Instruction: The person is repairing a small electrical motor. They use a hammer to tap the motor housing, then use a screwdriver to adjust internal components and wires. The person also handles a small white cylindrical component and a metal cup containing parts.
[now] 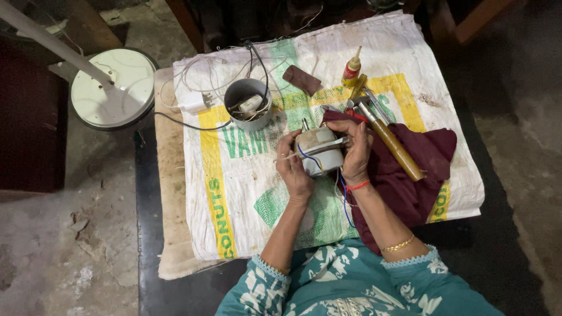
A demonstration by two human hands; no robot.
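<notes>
Two hands closed around small grey motor (318,150) above printed sack (246,175) on surface: left hand (294,169) cupping its side, right hand (355,153) gripping opposite side; hammer (391,140) on maroon cloth (415,169) just beside; metal cup (247,104) behind.

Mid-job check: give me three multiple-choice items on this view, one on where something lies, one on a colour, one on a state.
1. Where does the hammer lie?
A. On the maroon cloth, beside the right hand
B. Inside the grey tin
C. On the floor by the white round base

2. What colour is the band on the right wrist?
A. Blue
B. Red
C. White

3. How is the small motor held?
A. Lying untouched on the sack
B. In one hand only
C. Between both hands, above the sack

Answers: 1 A, its wooden handle crosses the cloth. 2 B, a red thread circles the wrist. 3 C, the left hand and right hand each grip one side.
</notes>
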